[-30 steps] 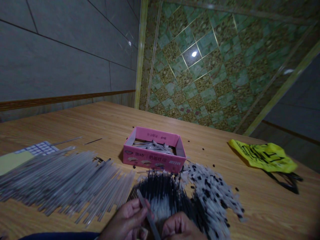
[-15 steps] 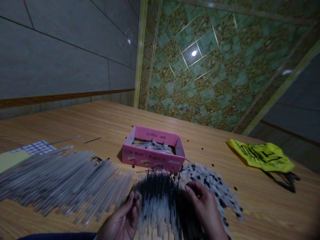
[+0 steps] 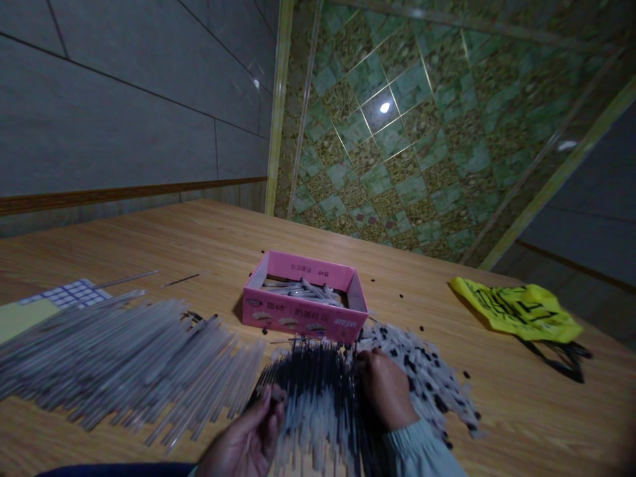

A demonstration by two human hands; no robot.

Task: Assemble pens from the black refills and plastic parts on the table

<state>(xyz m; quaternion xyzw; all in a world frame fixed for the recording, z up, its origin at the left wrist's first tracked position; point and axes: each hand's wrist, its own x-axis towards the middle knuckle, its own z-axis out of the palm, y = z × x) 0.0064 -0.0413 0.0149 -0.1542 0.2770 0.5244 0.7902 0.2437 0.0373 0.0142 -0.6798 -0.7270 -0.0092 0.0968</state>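
My left hand is low in the view, fingers curled round a thin clear pen tube whose end shows at my fingertips. My right hand reaches forward over the heap of black pen refills, its fingers bent down at the far edge of the heap, beside the pile of white and black pen caps. What those fingers pinch is hidden. A wide spread of clear pen tubes lies to the left. A pink cardboard box with a few finished pens stands just beyond both heaps.
All of this lies on a wooden table. A yellow plastic bag with black handles lies at the right. A sheet with a printed grid lies at the far left. Small black bits are scattered near the box.
My right hand has gone from beside the left hand forward to the far edge of the refill heap. The left hand has lowered the clear tube and stayed near the bottom edge.
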